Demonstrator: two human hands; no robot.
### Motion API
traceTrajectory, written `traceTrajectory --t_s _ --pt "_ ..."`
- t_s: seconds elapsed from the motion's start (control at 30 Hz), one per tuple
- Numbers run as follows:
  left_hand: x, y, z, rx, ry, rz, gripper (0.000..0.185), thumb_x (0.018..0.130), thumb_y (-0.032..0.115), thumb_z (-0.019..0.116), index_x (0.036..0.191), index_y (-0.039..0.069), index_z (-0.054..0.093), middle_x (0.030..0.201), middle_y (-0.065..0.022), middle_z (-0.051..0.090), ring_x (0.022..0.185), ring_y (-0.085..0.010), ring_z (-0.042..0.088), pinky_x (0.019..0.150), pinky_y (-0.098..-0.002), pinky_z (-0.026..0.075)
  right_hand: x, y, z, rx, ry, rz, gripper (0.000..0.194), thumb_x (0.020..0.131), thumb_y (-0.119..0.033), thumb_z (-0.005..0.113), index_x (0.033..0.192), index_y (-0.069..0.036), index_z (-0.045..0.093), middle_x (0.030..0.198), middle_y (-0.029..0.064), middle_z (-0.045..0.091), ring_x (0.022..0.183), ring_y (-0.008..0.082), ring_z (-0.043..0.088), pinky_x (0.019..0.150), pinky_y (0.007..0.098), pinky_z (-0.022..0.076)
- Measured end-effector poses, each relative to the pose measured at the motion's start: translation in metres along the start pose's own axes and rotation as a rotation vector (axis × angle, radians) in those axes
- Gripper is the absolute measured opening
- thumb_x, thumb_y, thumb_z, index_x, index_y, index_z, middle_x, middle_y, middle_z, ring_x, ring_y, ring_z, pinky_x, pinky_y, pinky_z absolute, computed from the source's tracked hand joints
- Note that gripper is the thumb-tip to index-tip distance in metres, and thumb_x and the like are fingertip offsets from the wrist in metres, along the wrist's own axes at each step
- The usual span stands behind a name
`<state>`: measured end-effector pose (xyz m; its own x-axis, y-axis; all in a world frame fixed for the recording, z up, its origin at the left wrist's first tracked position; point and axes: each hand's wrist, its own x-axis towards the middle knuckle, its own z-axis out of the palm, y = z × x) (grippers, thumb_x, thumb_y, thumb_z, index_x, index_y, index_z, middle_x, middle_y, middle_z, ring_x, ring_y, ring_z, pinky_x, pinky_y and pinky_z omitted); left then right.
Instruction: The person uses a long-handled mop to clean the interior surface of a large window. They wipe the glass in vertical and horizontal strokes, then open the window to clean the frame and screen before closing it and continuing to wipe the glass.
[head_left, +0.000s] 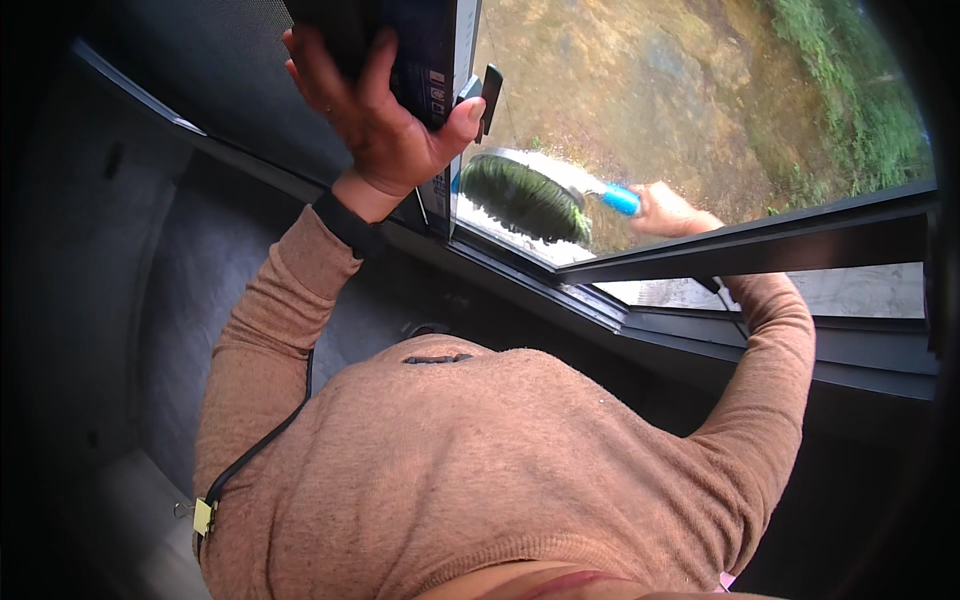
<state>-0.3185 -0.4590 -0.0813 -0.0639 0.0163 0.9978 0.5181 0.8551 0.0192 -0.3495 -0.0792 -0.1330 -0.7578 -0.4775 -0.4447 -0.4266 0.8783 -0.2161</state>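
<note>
Through the glass of the window, my right hand (667, 210) shows outside, closed around the blue grip of a long-bristled brush (525, 196). The brush has a white back and dark green bristles, and it lies close to the outer face of the pane near the lower corner. My right arm reaches out through the gap beside the tilted window sash (750, 238). My left hand (397, 120) is raised with its fingers spread against the dark window frame (442, 97), its thumb near a black window handle (490, 97). Part of its fingers is in shadow.
A dark sill and track (525, 274) run below the glass. An insect screen (255, 22) is at the upper left. Beyond the window are a rocky earth slope (637, 90) and green plants (862, 112). Black cables run along both sleeves, one held by a yellow binder clip (203, 516).
</note>
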Motion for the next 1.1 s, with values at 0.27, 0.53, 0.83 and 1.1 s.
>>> traceTrajectory --t_s 0.27,0.53,0.83,1.1 --pt "-0.006 0.001 -0.001 0.010 -0.017 0.005 0.078 0.076 0.058 0.061 0.133 0.012 0.034 0.145 -0.0315 0.011 0.137 -0.0476 0.008 0.107 -0.0626 0.003 0.075 0.002 0.080 0.112 0.045 -0.152 0.026 0.068 -0.018 0.062 0.087 0.000 0.060 0.071 0.0243 0.061 0.068 0.0402 0.062 0.063 0.0441 0.0495" --pt "-0.003 0.011 -0.009 0.013 -0.046 -0.047 0.081 0.074 0.050 0.066 0.135 0.008 0.033 0.146 -0.0350 0.010 0.134 -0.0538 0.011 0.105 -0.0657 0.010 0.072 -0.006 0.057 0.335 0.138 -0.216 0.027 0.065 -0.024 0.067 0.083 -0.004 0.062 0.068 0.0157 0.061 0.063 0.0267 0.062 0.061 0.0385 0.0488" --pt "0.005 0.015 -0.014 0.051 -0.111 -0.060 0.079 0.077 0.051 0.062 0.134 0.004 0.033 0.146 -0.0356 0.009 0.136 -0.0527 0.006 0.105 -0.0671 0.004 -0.043 -0.052 -0.121 0.852 0.552 -0.373 0.018 0.074 -0.013 0.068 0.084 -0.007 0.054 0.064 -0.0005 0.052 0.055 0.0073 0.049 0.050 0.0244 0.0408" --pt "0.000 0.014 -0.019 0.107 -0.170 -0.090 0.081 0.077 0.052 0.059 0.138 0.008 0.031 0.147 -0.0340 0.007 0.138 -0.0501 0.003 0.105 -0.0668 0.003 -0.075 -0.004 -0.257 0.618 1.037 -0.691 0.011 0.085 -0.016 0.062 0.083 -0.006 0.057 0.068 0.0014 0.055 0.062 0.0101 0.053 0.054 0.0259 0.0422"
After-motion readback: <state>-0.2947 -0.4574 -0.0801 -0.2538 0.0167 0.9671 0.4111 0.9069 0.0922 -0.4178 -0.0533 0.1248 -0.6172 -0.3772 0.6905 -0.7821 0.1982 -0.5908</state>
